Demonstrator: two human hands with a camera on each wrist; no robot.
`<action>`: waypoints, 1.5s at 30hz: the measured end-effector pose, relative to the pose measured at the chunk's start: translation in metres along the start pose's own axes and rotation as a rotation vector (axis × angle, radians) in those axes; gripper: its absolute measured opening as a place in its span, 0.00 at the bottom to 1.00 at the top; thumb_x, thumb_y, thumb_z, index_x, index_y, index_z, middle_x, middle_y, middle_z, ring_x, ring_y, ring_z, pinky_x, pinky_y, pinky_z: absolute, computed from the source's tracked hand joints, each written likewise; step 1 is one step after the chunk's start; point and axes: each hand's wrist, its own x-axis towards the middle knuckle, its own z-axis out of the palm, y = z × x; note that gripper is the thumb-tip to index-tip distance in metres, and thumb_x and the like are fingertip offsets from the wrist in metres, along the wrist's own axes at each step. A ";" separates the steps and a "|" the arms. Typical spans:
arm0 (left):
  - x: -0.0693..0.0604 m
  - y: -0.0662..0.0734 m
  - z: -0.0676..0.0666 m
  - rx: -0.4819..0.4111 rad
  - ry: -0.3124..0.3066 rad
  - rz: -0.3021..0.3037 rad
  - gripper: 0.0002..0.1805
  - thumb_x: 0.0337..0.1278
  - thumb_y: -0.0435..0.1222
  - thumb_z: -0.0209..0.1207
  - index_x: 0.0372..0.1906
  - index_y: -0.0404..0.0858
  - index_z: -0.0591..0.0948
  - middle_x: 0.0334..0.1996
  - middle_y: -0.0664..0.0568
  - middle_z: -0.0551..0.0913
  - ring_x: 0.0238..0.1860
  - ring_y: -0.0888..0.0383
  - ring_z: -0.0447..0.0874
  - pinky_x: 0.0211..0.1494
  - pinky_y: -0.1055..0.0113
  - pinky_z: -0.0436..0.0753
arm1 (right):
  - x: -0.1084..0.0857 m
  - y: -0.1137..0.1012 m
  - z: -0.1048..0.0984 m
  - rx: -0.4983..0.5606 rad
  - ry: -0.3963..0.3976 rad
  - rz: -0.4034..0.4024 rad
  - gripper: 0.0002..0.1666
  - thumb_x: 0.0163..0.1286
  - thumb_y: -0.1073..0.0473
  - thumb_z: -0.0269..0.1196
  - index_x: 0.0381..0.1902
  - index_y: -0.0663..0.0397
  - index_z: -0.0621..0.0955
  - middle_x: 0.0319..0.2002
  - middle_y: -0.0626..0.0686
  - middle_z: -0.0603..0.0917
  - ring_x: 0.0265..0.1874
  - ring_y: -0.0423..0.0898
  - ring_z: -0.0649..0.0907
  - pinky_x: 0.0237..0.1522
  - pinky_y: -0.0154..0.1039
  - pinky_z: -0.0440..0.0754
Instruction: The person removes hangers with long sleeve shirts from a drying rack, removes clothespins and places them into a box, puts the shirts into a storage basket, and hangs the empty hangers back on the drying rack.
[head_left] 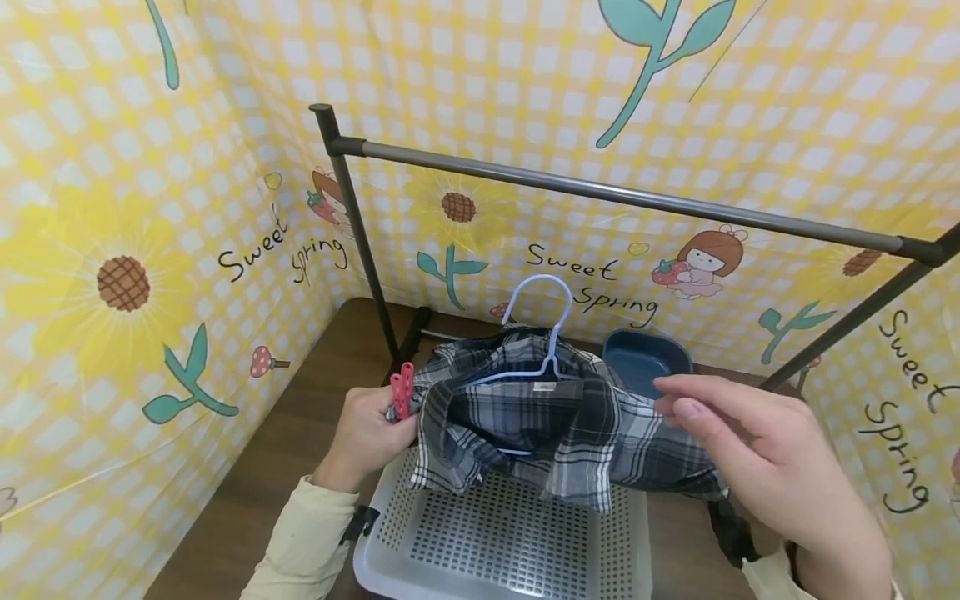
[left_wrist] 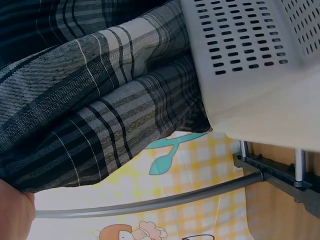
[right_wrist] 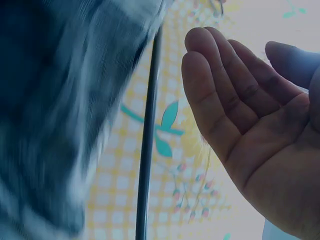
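your left hand (head_left: 367, 432) pinches plaid shirt (head_left: 517, 410) beside pink clips (head_left: 402, 390) | shirt centre-frame | right hand (head_left: 780, 454) lower right, fingers extended, empty | level both shoulders on blue hanger (head_left: 553, 346), tug gently

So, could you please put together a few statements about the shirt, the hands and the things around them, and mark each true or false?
1. The plaid shirt is on a light blue hanger. True.
2. The left hand grips the plaid shirt, with a red clip at its fingers. True.
3. The right hand is wrapped round the metal rail. False: it holds nothing, its palm bare in the right wrist view.
4. The hanger's hook hangs over the metal rail. False: the hook stands free of it.
5. The dark blue basin sits inside the pale perforated basket. False: it stands outside, farther back.
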 end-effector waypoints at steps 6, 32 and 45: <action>0.004 0.004 0.003 0.008 -0.010 -0.010 0.24 0.36 0.24 0.66 0.12 0.47 0.63 0.12 0.63 0.59 0.16 0.70 0.54 0.18 0.78 0.52 | 0.013 -0.016 0.022 0.060 -0.067 -0.046 0.20 0.65 0.75 0.63 0.53 0.55 0.85 0.44 0.48 0.88 0.43 0.39 0.85 0.47 0.28 0.78; 0.017 0.022 0.017 0.167 -0.038 0.085 0.13 0.43 0.29 0.62 0.16 0.44 0.70 0.13 0.60 0.66 0.16 0.68 0.56 0.15 0.72 0.59 | 0.067 -0.060 0.142 0.489 -0.239 0.325 0.37 0.75 0.59 0.62 0.77 0.40 0.64 0.38 0.47 0.86 0.18 0.42 0.81 0.22 0.38 0.79; 0.003 0.019 0.018 0.203 -0.007 0.171 0.14 0.41 0.29 0.56 0.14 0.45 0.64 0.12 0.60 0.62 0.15 0.68 0.53 0.16 0.74 0.53 | 0.077 -0.051 0.171 0.334 -0.358 0.496 0.34 0.70 0.57 0.68 0.72 0.51 0.72 0.55 0.48 0.82 0.13 0.46 0.82 0.17 0.42 0.79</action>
